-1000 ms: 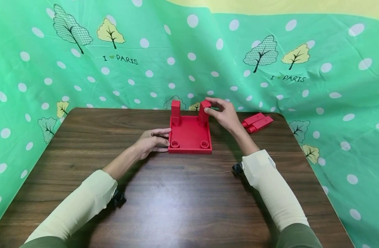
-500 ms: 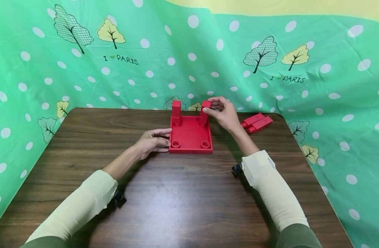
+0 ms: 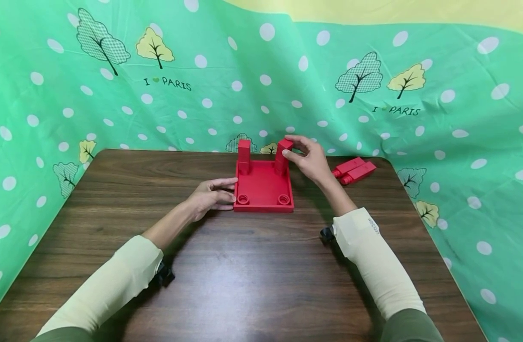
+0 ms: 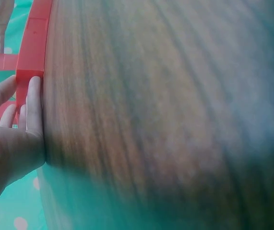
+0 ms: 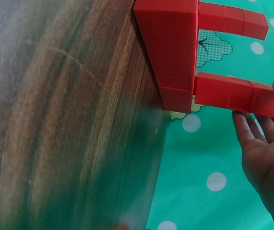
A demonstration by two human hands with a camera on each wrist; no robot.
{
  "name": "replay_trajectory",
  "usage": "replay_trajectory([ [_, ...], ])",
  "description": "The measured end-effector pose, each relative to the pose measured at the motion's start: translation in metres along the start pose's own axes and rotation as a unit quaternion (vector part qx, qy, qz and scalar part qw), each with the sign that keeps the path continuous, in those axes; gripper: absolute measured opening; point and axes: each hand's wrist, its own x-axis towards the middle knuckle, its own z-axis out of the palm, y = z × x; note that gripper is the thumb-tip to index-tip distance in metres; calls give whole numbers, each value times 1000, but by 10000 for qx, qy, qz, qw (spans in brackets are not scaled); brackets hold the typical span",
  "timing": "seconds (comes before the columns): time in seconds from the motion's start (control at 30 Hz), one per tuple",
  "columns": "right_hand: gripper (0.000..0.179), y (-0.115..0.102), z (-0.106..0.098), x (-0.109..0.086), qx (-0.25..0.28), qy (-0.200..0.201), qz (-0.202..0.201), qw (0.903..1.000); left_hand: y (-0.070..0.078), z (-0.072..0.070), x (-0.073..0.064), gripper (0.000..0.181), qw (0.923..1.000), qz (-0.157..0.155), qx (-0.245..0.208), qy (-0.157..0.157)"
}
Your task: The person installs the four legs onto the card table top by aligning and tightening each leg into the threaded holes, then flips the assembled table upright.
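Observation:
A square red toy-table top (image 3: 263, 189) with a raised rim lies underside up near the table's far edge. My left hand (image 3: 203, 198) touches its left side, the fingers extended along the rim. At the far right corner my right hand (image 3: 311, 158) pinches the upper end of an upright red leg (image 3: 280, 161) between thumb and fingers. The lower end of this leg meets the red top. Another red leg (image 3: 243, 156) stands at the far left corner. Each near corner has a round socket (image 3: 283, 199). In the right wrist view, the held leg (image 5: 230, 91) appears sideways.
Two loose red legs (image 3: 356, 171) lie side by side on the brown wooden table (image 3: 227, 275), to the right of my right hand. Their round ends point toward the red top. Behind the table hangs a green dotted cloth (image 3: 261, 71).
The pinched leg has turned a little back and forth about its length, the right fingers shifting with it. My left hand keeps its place at the red top's left side.

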Motion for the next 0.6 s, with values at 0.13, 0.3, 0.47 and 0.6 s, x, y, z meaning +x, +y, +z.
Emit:
replay_trajectory([
  [0.13,51,-1,2,1,136,118,202,9996,0,1,0,75,10000,-32,-8,42],
  [0.3,51,-2,4,3,119,215,209,9995,0,1,2,75,10000,-13,11,61],
  [0.47,49,-2,4,1,179,194,131,9996,-1,1,1,76,10000,4,14,48],
  [0.6,47,-2,3,0,227,202,126,9995,-1,1,-1,76,10000,-14,-35,74],
])
